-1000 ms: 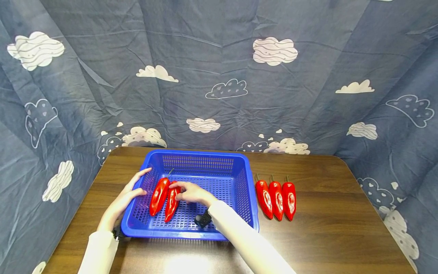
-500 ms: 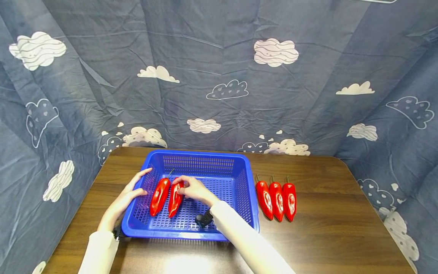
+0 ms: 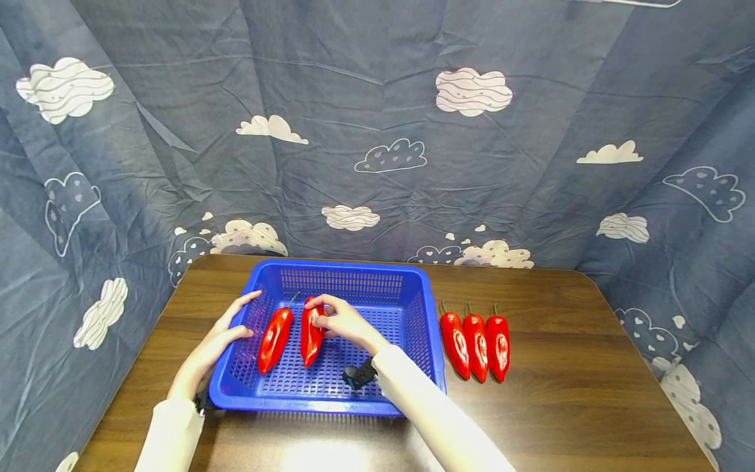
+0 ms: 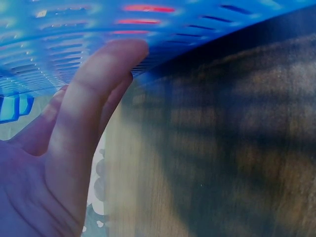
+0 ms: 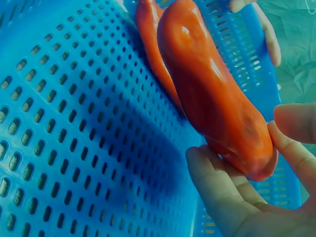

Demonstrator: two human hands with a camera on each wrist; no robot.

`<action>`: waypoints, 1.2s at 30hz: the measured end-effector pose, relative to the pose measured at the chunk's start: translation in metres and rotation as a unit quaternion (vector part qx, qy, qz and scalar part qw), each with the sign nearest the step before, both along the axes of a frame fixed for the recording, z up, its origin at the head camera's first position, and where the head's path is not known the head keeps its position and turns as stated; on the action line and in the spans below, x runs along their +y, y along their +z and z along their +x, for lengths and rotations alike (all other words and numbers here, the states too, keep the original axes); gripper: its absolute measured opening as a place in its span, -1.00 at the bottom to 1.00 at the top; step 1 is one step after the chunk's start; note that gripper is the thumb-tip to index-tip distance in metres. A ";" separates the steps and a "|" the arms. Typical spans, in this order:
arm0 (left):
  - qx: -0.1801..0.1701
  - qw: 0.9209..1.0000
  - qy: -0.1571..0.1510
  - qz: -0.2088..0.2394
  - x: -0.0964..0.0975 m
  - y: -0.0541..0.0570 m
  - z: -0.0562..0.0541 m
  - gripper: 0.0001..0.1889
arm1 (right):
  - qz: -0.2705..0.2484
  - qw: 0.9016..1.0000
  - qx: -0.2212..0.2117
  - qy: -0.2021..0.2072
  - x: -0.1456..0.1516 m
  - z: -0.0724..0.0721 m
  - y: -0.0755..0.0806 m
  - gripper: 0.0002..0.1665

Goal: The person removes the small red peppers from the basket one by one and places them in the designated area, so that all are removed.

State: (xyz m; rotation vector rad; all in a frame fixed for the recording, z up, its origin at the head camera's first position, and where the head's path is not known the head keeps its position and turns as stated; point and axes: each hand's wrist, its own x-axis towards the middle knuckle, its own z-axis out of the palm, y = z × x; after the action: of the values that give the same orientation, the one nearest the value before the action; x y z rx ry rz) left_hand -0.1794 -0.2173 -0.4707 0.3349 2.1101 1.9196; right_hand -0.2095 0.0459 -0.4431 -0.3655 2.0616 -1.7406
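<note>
In the head view my right hand [image 3: 345, 322] holds a glossy red pepper [image 3: 310, 337] near its top end, over the floor of the blue plastic basket [image 3: 330, 408]. Fingers and thumb grip the pepper's end in the right wrist view, and its body points away from the hand. A second red pepper [image 3: 274, 341], green-stemmed, lies in the basket to the left. My left hand [image 3: 208, 351] grips the basket's left side, with thumb and a finger reaching over the rim. The left wrist view has a bent finger [image 4: 81, 106] up against the slotted wall.
Three red peppers [image 3: 476, 346] lie side by side on the wooden table [image 3: 566, 367], just right of the basket. A dark curtain [image 3: 377, 98] with cloud prints hangs behind the table's back edge.
My right hand has carried its pepper rightward and slightly back, away from the other pepper in the basket. The left hand stays in place on the basket.
</note>
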 end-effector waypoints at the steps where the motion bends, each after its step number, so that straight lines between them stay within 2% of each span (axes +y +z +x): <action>1: 0.000 1.000 -0.001 0.001 0.000 0.000 0.000 -0.26 | -0.006 1.000 -0.001 0.001 0.001 0.000 0.001 -0.57; 14: -0.018 1.000 -0.005 0.017 0.000 0.001 0.000 -0.26 | -0.039 0.999 -0.011 -0.001 0.016 0.001 0.008 -0.54; 23: 0.000 1.000 -0.011 0.014 0.000 0.001 -0.001 -0.27 | -0.039 0.999 -0.012 -0.018 0.022 0.003 0.014 -0.52; 36: 0.000 1.000 -0.010 0.015 0.000 -0.001 -0.001 -0.27 | -0.051 0.998 -0.006 -0.025 0.033 0.006 0.020 -0.51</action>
State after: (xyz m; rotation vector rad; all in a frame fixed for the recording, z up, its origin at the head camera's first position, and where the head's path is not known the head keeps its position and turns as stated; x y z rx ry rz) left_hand -0.1808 -0.2176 -0.4715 0.3598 2.0725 1.9413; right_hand -0.2038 0.0791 -0.4235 -0.3365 1.9948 -1.8781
